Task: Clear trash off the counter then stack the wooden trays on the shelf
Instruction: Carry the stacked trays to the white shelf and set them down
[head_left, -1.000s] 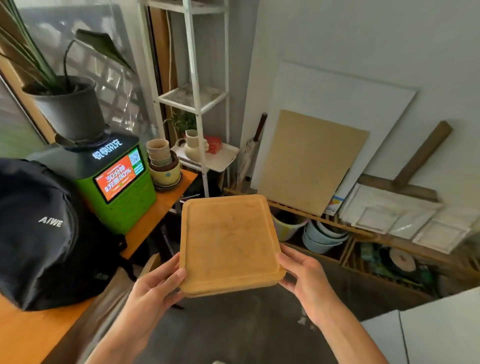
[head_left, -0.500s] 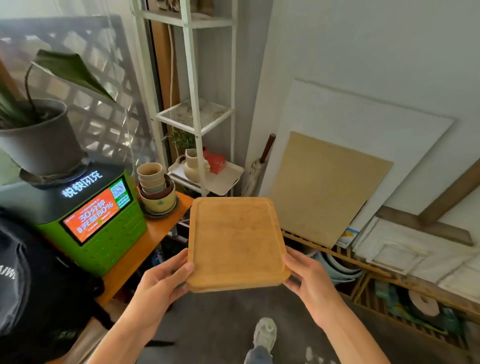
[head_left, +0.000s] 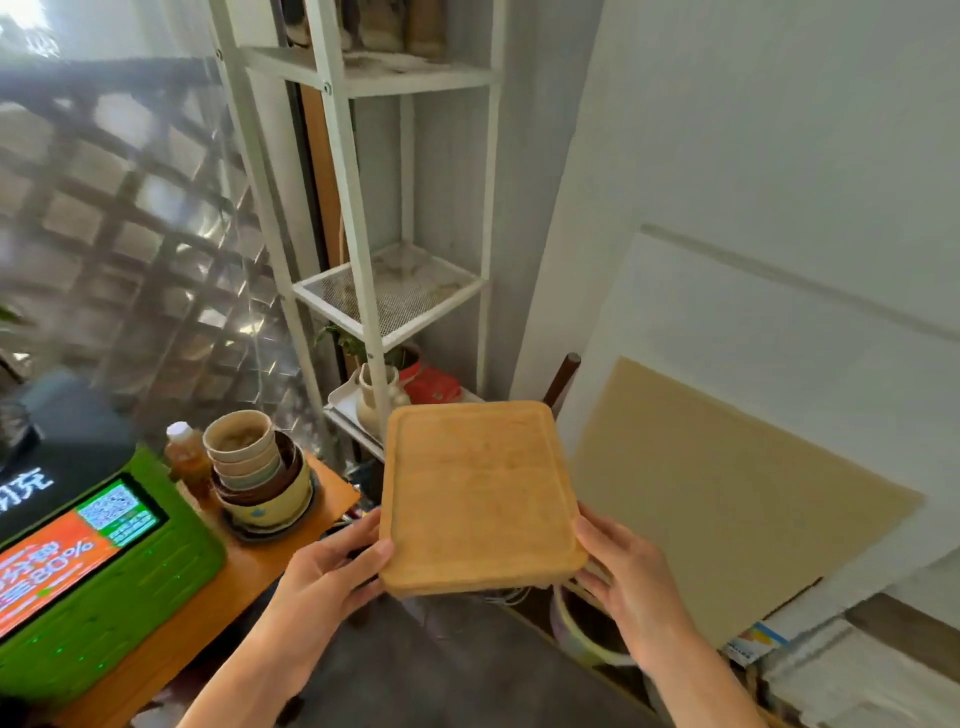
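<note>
I hold a stack of light wooden trays (head_left: 475, 496) level in front of me, rims up. My left hand (head_left: 327, 571) grips the stack's near left corner and my right hand (head_left: 621, 577) grips its near right corner. Straight ahead stands a white metal shelf unit (head_left: 353, 218). Its mesh middle shelf (head_left: 395, 293) lies bare above the trays. A lower shelf holds a white tray (head_left: 343, 402) with a cream jug (head_left: 374, 397) and a red box (head_left: 431, 384).
An orange counter (head_left: 249, 566) on my left carries stacked bowls and cups (head_left: 257, 473), a small bottle (head_left: 187, 454) and a green machine with a screen (head_left: 93, 561). Boards (head_left: 727, 499) lean against the right wall, and a pale bucket (head_left: 582, 623) sits on the floor.
I have stepped closer to the shelf unit and raised my view. The trays stay in both hands, now nearer the lower shelf. The black bag has left the view.
</note>
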